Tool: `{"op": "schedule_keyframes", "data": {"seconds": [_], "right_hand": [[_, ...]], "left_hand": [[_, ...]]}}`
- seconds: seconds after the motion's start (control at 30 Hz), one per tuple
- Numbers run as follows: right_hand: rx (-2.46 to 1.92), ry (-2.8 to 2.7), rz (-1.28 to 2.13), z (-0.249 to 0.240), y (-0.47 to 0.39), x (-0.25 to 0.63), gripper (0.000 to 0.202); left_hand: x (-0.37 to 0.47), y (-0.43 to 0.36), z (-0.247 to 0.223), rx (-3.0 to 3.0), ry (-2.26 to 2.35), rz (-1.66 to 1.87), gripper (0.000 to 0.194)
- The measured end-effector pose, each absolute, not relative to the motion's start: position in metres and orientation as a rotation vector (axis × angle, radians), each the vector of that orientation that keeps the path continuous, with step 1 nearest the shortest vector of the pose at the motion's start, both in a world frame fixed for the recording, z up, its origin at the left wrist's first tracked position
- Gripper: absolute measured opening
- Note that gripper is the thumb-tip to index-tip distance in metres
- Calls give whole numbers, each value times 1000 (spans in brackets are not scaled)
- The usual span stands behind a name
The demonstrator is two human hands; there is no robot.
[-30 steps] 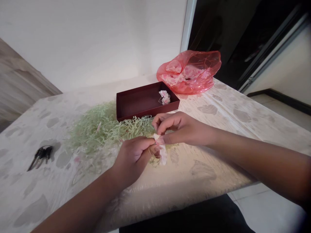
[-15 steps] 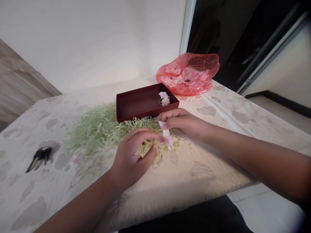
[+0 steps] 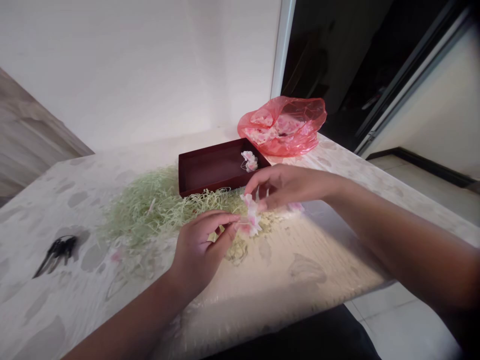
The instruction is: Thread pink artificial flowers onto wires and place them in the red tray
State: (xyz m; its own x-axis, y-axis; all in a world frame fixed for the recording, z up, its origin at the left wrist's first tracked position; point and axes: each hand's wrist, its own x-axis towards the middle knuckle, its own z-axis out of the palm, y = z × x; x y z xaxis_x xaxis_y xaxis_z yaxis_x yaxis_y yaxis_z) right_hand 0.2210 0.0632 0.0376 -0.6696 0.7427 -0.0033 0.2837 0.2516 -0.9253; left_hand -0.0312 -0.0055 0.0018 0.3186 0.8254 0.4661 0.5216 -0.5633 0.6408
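Observation:
Thumb and fingertips of my left hand [image 3: 204,240] are closed in a pinch on the thin stem of a spray of pink and white artificial flowers [image 3: 253,222]. The blossoms point to the right, above the table. Close over the top blossom is my right hand [image 3: 283,187], its thumb and fingers apart; it may be touching the petals. Partly hidden under that hand, another pink flower [image 3: 296,206] lies on the table. Behind the hands stands an open dark red box [image 3: 213,165], with a small bunch of white-pink flowers [image 3: 249,161] at its right end.
Pale green shredded paper [image 3: 146,205] is heaped in front and left of the box. A red plastic bag [image 3: 288,145] holding pink flowers sits at the back right. Keys [image 3: 60,251] lie at the left on the patterned tablecloth [image 3: 307,270]. A wall borders the table's back.
My right hand's fingers have spread from their grip on the flowers. My left hand has closed on the stem, and the blossoms have shifted slightly left. The view has tilted a little.

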Motion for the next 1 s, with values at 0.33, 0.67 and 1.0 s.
{"op": "schedule_keyframes", "data": {"seconds": [0.33,0.67,1.0], "right_hand": [[-965,-1664,1213,22,67,210,24],[-1198,-1714,467,-8,105,223,23],[-1143,-1883,101,-6,98,225,18]], "left_hand": [[-30,-10,-3,1910,1306,1175,17],[-30,-7,-7,2020,1217,1164,12],[-33,-6,-3,2170,1233,1131,12]]}}
